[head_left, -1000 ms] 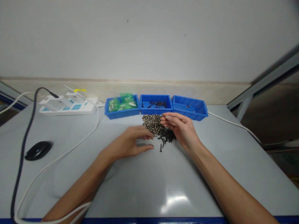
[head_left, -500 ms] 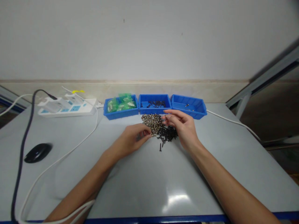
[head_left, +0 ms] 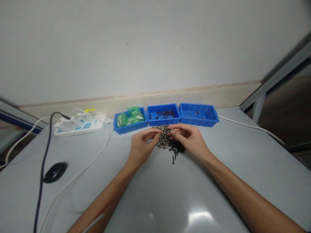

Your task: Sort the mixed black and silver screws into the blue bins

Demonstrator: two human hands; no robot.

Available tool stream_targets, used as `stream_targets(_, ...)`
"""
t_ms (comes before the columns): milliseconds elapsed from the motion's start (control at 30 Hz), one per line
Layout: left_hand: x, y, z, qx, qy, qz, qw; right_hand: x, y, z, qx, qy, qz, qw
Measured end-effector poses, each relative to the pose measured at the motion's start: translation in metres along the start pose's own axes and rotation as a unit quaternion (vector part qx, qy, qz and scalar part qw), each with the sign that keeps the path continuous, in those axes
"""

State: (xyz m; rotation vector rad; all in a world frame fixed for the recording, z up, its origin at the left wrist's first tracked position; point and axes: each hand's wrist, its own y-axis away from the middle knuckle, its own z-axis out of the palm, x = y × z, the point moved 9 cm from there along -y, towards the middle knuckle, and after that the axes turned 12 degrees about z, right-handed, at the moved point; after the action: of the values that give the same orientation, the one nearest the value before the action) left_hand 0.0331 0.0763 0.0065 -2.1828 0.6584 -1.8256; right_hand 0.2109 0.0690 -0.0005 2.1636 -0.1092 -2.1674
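A heap of shiny brass-coloured screws lies on the table, with a smaller heap of black screws against its near right side. One black screw lies apart, closer to me. My left hand is at the left edge of the shiny heap, thumb and fingertips pinched together. Opposite it, my right hand is over the right side of the heaps, its thumb and index finger also closed in a pinch. Whatever sits between the fingertips of either hand is too small to make out.
Three blue bins stand behind the heaps: the left bin holds green bags, the middle bin black screws, the right bin a few small pieces. A power strip, cables and a black mouse are at left.
My left hand has risen from the near edge of the shiny heap, and my right hand has come closer to it. The camera view has shifted and tilted slightly.
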Motion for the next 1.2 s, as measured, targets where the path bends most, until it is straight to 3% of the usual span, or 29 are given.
stream_targets(200,0.001,-0.017,0.011,-0.038,0.054,-0.002,0.998,0.007,-0.003,0.002,-0.036,-0.027,0.023,0.999)
stream_targets(400,0.002,-0.01,0.013,-0.053,0.081,0.015,0.995,0.012,-0.002,0.009,-0.084,-0.059,0.076,0.992)
stream_targets(600,0.01,-0.001,0.013,-0.052,0.044,0.048,0.996,0.017,0.001,0.011,-0.098,-0.064,0.098,0.988)
stream_targets(700,0.02,0.001,0.01,-0.052,-0.035,0.097,0.993,0.018,0.002,0.013,-0.095,-0.055,0.102,0.989)
stream_targets(800,0.034,0.004,0.011,-0.079,-0.157,0.182,0.967,0.012,-0.001,0.004,-0.044,-0.069,0.066,0.994)
stream_targets(967,0.038,0.018,0.038,-0.238,-0.225,0.262,0.908,-0.008,0.001,-0.037,0.129,-0.112,-0.06,0.984)
stream_targets(1200,0.045,0.033,0.057,-0.332,-0.226,0.288,0.869,-0.008,0.0,-0.038,0.127,-0.102,-0.042,0.986)
